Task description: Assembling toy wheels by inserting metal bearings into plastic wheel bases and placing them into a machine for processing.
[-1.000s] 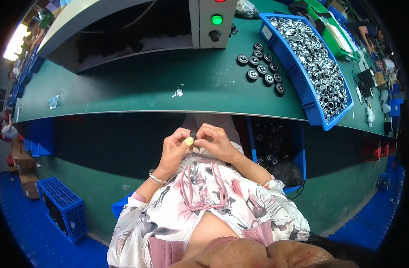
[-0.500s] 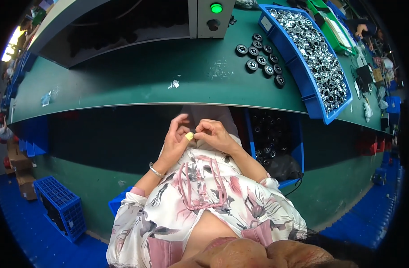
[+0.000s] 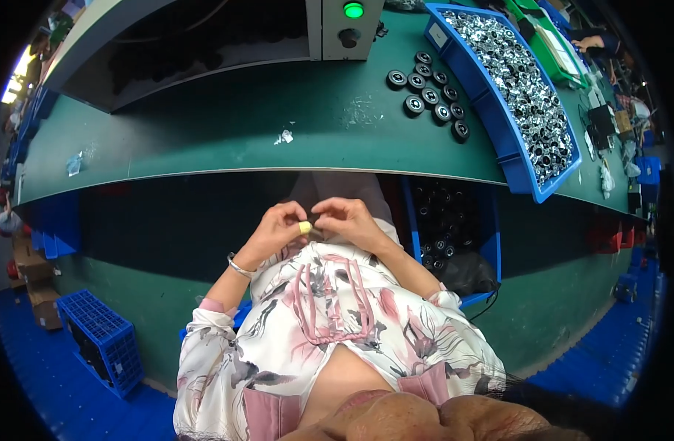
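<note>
Above my lap, in front of the bench edge, my two hands are close together. My left hand [image 3: 276,229] has its fingers curled in against the thumb, and a yellow finger cover [image 3: 305,228] sits on the thumb tip. My right hand [image 3: 350,222] faces it with thumb and forefinger bent towards each other, just right of the cover. Whatever either hand's fingertips hold, if anything, is too small to make out. A bracelet [image 3: 239,266] circles my left wrist.
On the green bench [image 3: 226,140] stand several black round parts [image 3: 429,95] beside a blue bin [image 3: 487,110] of shiny small parts. A machine with a green light [image 3: 354,10] is behind. Under the bench, right of my lap, another blue bin [image 3: 496,242] holds black parts.
My left hand has shifted slightly left, and its raised fingers have curled in to the thumb. A small gap has come between the right fingertips and the yellow cover.
</note>
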`<state>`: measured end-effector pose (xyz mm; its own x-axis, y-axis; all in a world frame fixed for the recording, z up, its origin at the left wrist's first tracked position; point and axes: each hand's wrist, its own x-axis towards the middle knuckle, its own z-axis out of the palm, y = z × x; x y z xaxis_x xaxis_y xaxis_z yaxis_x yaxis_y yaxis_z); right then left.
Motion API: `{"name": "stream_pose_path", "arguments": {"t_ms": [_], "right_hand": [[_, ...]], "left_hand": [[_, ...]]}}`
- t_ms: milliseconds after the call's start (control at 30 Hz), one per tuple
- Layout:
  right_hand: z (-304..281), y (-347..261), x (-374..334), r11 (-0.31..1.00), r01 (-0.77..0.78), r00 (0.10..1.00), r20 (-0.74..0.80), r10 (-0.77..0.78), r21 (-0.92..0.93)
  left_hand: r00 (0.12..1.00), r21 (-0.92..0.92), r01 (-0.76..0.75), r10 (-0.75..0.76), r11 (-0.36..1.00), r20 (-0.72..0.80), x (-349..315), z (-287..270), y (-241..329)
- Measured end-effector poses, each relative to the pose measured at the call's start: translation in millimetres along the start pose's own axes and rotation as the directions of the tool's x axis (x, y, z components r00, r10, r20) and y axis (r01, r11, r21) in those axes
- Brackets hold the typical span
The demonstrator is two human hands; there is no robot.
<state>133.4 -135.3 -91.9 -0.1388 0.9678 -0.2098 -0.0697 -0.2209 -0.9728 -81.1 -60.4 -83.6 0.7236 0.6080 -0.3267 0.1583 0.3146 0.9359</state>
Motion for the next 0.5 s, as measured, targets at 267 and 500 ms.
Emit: {"name": "stream_pose_path", "arguments": {"t_ms": [267, 500], "right_hand": [[14.0, 3.1, -1.9, 0.921, -0.019, 0.990, -0.120, 0.071, 0.390], [13.5, 12.8, -0.1, 0.894, 0.001, 0.994, -0.096, 0.046, 0.448]], "left_hand": [[0.977, -0.651, -0.019, -0.124, 0.759, -0.172, 15.7, 28.6, -13.0], [0.992, -0.776, 0.008, -0.105, 0.631, -0.076, 14.5, 37.0, -6.4]]}}
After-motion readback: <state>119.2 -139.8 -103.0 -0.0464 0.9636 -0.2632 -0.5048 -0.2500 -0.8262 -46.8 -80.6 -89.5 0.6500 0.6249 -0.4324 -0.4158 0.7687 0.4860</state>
